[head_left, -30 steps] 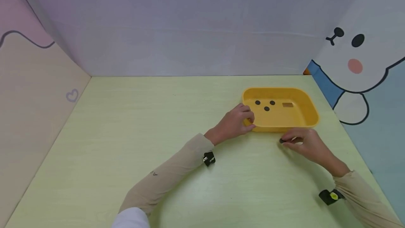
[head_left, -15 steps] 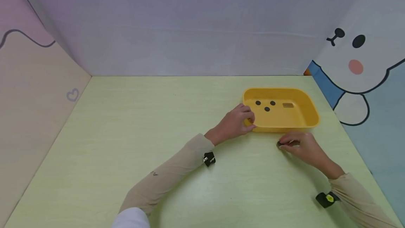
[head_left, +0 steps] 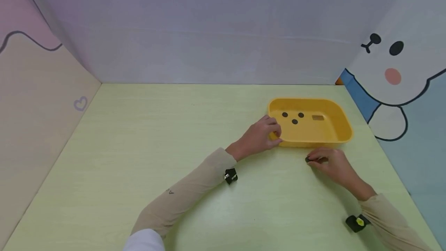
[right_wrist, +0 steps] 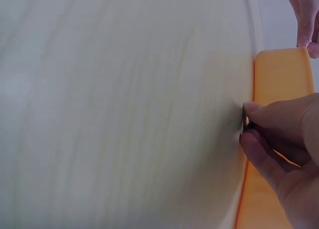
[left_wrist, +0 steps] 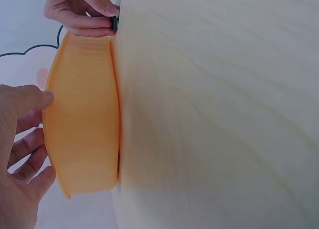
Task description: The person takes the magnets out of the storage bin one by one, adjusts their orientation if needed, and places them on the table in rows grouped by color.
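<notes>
A yellow plastic tray (head_left: pixel 289 143) stands at the right rear of the table, with several small dark round pieces, such as this one (head_left: pixel 294 121), and a brown rectangle (head_left: pixel 318 117) on its floor. My left hand (head_left: pixel 258 134) holds the tray's rim at its near left corner; the left wrist view has the thumb on one side of the rim and the fingers beyond it. Just in front of the tray, my right hand (head_left: pixel 334 165) pinches a small dark round piece (head_left: pixel 307 159) between thumb and fingers, close to the tabletop. Its exact kind cannot be told.
The pale green tabletop (head_left: pixel 146 127) meets a plain back wall (head_left: pixel 209 49) behind the tray. A side wall with a cartoon face (head_left: pixel 383 65) rises to the right, and a beige and pink one (head_left: pixel 42 107) to the left.
My right hand has shifted slightly left and nearer to me, away from the tray's front edge, still pinching the dark piece. My left hand keeps its hold on the rim.
</notes>
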Demonstrator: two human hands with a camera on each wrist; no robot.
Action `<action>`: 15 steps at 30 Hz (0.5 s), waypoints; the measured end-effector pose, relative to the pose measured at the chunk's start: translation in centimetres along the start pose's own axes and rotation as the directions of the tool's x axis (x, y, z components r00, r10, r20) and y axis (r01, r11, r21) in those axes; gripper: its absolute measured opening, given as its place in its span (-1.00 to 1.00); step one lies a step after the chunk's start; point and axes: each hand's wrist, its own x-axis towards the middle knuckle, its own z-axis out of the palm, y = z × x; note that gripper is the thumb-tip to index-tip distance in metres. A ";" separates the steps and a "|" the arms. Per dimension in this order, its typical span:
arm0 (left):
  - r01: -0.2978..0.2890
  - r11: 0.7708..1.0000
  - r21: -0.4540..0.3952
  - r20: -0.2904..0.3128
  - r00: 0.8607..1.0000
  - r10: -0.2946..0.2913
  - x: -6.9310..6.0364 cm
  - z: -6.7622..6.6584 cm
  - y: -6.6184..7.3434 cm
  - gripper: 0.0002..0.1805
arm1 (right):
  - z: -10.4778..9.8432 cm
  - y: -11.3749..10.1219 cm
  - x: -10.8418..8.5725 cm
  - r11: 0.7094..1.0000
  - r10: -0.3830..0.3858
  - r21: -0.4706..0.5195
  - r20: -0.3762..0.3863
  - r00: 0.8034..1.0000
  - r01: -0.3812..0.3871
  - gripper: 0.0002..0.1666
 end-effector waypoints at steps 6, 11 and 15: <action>-0.002 1.000 0.015 0.001 1.000 0.002 -0.1 0.0 0.2 -0.85 | 0.1 -0.1 -0.1 1.000 -0.019 -0.024 -0.008 1.000 0.019 -0.81; -0.002 1.000 0.003 -0.009 1.000 0.002 0.1 -0.1 0.2 -0.85 | 0.1 -0.1 -0.1 0.997 -0.064 -0.034 -0.024 0.998 0.064 -0.78; 0.001 1.000 -0.007 -0.008 1.000 -0.001 0.0 -0.1 0.2 -0.86 | 0.1 -0.2 -0.1 0.996 -0.088 -0.023 -0.024 0.996 0.087 -0.77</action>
